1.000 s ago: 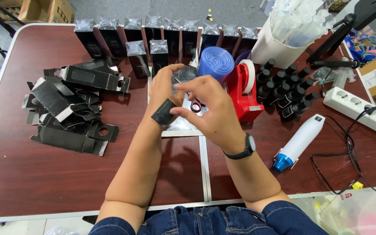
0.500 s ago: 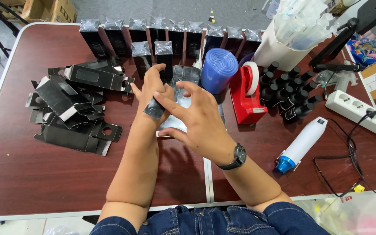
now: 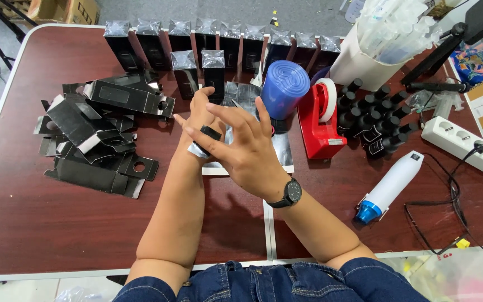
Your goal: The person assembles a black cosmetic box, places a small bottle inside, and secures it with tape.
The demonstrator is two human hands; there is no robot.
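Since a moment ago the small black bottle point(image 3: 208, 136) is raised slightly above the desk point(image 3: 40, 223), at twelve o'clock from the body, gripped by the left hand point(image 3: 201, 120), while the right hand point(image 3: 247, 151) is spread open over it.

Ten upright black boxes point(image 3: 213, 70), one blue roll point(image 3: 285, 88), one red tape dispenser point(image 3: 318, 124), one white heat gun point(image 3: 389, 185).

Bright, even light falls from above, and the picture is sharp across most of the view. The dark red desk point(image 3: 40, 223) shows a soft sheen and faint shadows under the forearms, below the fingers point(image 3: 208, 131). The silver-topped boxes point(image 3: 183, 59) beyond the fingers glint. The fingertips are slightly motion-blurred. Wide-angle distortion bends the desk edges outward, most at the corners.
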